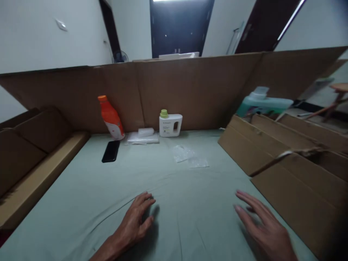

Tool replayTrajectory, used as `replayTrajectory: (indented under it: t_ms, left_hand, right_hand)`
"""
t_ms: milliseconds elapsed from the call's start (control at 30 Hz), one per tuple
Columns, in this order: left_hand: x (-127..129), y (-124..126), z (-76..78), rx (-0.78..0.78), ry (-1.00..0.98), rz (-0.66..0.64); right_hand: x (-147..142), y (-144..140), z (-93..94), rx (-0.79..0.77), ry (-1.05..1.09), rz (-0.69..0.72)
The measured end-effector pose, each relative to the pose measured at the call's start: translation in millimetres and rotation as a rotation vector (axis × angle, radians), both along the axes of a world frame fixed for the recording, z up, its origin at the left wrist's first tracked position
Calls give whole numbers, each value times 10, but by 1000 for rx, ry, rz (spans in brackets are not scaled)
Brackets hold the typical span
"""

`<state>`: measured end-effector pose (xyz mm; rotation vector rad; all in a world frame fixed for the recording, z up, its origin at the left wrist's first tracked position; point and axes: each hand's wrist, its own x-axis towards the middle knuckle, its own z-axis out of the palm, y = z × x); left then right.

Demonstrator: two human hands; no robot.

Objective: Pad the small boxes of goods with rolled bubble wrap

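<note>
My left hand (136, 220) hovers at or just over the pale green cloth (187, 195), fingers apart and holding nothing. On the other side, my right hand (261, 223) is slightly blurred, its thumb and fingers spread with nothing between them. It is nearest to the cardboard boxes (296, 181) at the right. Ahead of both hands lie clear plastic bags (187, 156), flat on the cloth. Farther back stands a white jug with a yellow-green cap (170, 125). To its left are a stack of folded clear plastic (143, 137) and an orange-red bottle (112, 117).
A black phone (111, 151) lies at the left back. A tall cardboard panel (190, 83) closes off the rear, and a long cardboard piece (46, 170) runs along the left edge. One teal jug with a clear cap (263, 101) stands among the boxes at right.
</note>
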<state>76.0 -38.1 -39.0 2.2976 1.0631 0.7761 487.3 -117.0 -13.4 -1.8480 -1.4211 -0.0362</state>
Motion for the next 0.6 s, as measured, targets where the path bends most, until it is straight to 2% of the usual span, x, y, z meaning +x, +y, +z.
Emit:
replayTrajectory:
  t_ms: [67,133,200,233,300,433,533,600]
  left_hand:
    - [-100,-12,-2,27,-14,35]
    - [-171,-31,8,42,-28,71]
    - [-265,-41,19,46,-42,116]
    - [-331,-41,23,40,-45,139]
    - [-497,-27,24,22,-45,179]
    - [-822,29,5,-22,-80,253]
    - [-886,68,-13,-67,-135,273]
    - [-836,97,-9,-78,-174,259]
  right_hand:
    - [-197,817,163,-71,-77,148]
    - [-347,1566,268,-165,-154,169]
    - [-495,2108,285,-193,-184,160]
    - [-585,2279,264,-200,-193,170]
    - [-817,2427,189,-212,-209,256]
    - [-1427,2275,84,-246,-218,587]
    - [-1869,2268,203,-231,-149,792]
    - [-2102,2479,392,-154,-63,838]
